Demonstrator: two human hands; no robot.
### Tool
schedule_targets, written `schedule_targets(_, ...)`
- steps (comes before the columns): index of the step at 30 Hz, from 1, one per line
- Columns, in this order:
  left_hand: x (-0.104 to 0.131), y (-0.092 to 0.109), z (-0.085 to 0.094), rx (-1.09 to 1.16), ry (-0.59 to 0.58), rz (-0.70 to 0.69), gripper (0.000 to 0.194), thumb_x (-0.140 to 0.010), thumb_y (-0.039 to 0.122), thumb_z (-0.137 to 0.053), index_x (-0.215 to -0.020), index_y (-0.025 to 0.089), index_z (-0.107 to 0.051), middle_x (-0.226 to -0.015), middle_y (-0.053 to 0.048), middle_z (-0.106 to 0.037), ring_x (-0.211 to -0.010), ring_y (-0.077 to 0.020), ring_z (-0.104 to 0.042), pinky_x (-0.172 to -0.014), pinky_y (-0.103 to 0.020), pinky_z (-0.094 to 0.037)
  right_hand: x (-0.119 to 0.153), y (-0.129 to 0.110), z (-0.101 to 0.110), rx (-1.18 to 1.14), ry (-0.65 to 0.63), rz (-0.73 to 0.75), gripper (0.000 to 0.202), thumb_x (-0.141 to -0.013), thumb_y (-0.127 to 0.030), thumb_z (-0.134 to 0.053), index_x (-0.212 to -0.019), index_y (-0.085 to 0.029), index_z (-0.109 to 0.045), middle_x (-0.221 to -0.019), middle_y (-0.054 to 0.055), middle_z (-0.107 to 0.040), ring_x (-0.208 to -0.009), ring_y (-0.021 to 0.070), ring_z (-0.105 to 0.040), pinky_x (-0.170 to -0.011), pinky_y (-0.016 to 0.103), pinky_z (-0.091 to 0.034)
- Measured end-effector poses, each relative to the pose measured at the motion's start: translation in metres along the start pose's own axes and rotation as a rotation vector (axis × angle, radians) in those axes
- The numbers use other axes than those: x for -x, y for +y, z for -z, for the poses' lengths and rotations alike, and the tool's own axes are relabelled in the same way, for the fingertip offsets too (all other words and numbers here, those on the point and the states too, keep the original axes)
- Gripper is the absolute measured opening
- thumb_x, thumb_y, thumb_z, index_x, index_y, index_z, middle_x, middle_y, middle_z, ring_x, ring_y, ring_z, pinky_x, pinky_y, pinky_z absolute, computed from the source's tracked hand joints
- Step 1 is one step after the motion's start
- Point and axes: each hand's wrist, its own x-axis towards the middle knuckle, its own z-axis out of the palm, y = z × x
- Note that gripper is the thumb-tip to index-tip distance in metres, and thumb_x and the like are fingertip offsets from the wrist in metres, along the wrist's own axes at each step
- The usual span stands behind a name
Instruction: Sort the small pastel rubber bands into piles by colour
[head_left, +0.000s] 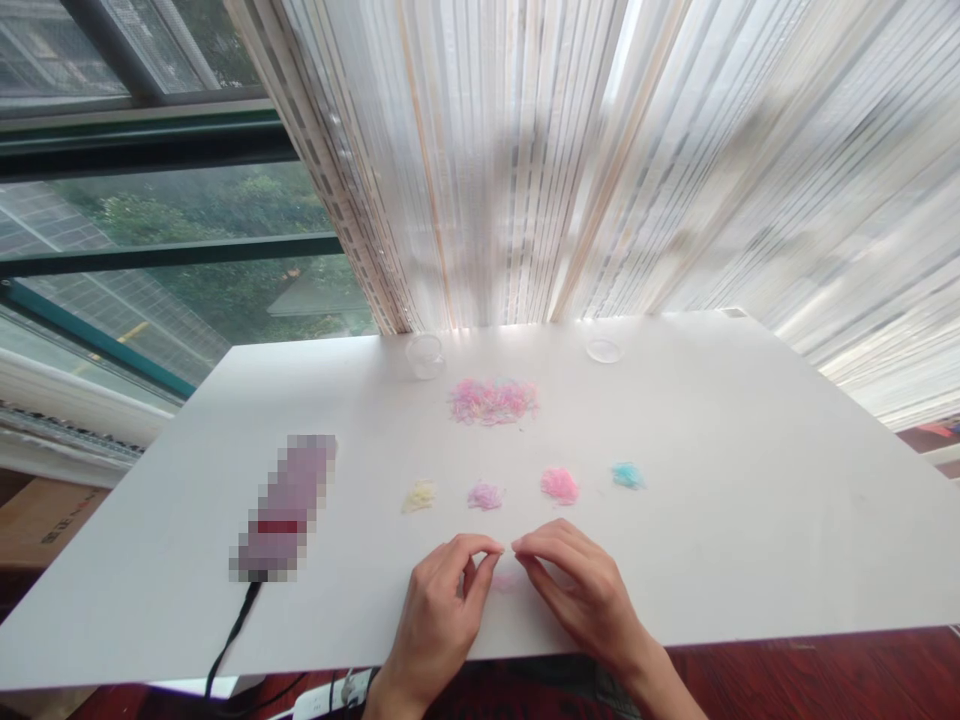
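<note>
Both hands meet at the near edge of the white table (750, 480): left hand (439, 610) and right hand (581, 585) pinch fingertips together over a faint pink tuft (507, 579). Beyond lie the mixed pile (493, 400), then pink (560, 486), lilac (486, 495), yellow (419, 496) and blue (628, 475) heaps. No writing is legible.

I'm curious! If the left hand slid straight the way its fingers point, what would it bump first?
Probably the right hand: the left hand points its pinched fingertips at it, nearly touching, above a few pink bits.

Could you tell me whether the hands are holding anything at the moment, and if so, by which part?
It cannot be told. The left hand and right hand pinch fingertips together above a faint pink patch on the table; anything held is too small to see.
</note>
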Motion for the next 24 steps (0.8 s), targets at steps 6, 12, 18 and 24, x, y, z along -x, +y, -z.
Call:
schedule_targets(6, -0.01, -0.013, 0.034, -0.183, 0.174, 0.068, 0.019, -0.101, 0.033, -0.06, -0.095, 0.022, -0.074, -0.065, 0.003, -0.066, -0.054, -0.0138, -0.059, -0.06, -0.023, -0.052, -0.002, -0.002, 0.003, -0.015, 0.015, -0.056, 0.019, -0.099, -0.009, -0.06, -0.105, -0.024, -0.071, -0.085, 0.004, -0.075, -0.075, 0.0181, -0.07, -0.067, 0.029, -0.059)
schedule_targets(12, -0.026, -0.032, 0.057, -0.381, 0.34, 0.202, 0.03, -0.099, 0.045, -0.058, -0.092, 0.021, -0.076, -0.057, 0.004, -0.057, -0.047, -0.0144, -0.053, -0.054, -0.025, -0.048, -0.004, -0.002, 0.002, -0.009, 0.028, -0.07, 0.016, -0.099, -0.013, -0.06, -0.103, -0.023, -0.072, -0.083, 0.004, -0.074, -0.073, 0.018, -0.07, -0.065, 0.028, -0.06)
schedule_targets(18, -0.025, -0.039, 0.051, -0.446, 0.306, 0.236, 0.027, -0.097, 0.038, -0.056, -0.09, 0.022, -0.076, -0.073, 0.0, -0.069, -0.049, -0.0144, -0.056, -0.054, -0.026, -0.047, 0.0, 0.0, 0.002, 0.001, 0.009, -0.095, 0.013, -0.1, -0.014, -0.061, -0.101, -0.023, -0.071, -0.081, 0.004, -0.073, -0.071, 0.0173, -0.069, -0.064, 0.028, -0.058)
schedule_targets(24, -0.021, -0.043, 0.049, -0.504, 0.312, 0.275, 0.019, -0.094, 0.031, -0.06, -0.09, 0.023, -0.078, -0.077, -0.001, -0.072, -0.051, -0.0144, -0.058, -0.054, -0.025, -0.045, 0.002, 0.002, 0.001, 0.001, -0.014, -0.115, 0.013, -0.1, -0.014, -0.061, -0.1, -0.023, -0.07, -0.081, 0.002, -0.072, -0.07, 0.0165, -0.067, -0.064, 0.028, -0.056)
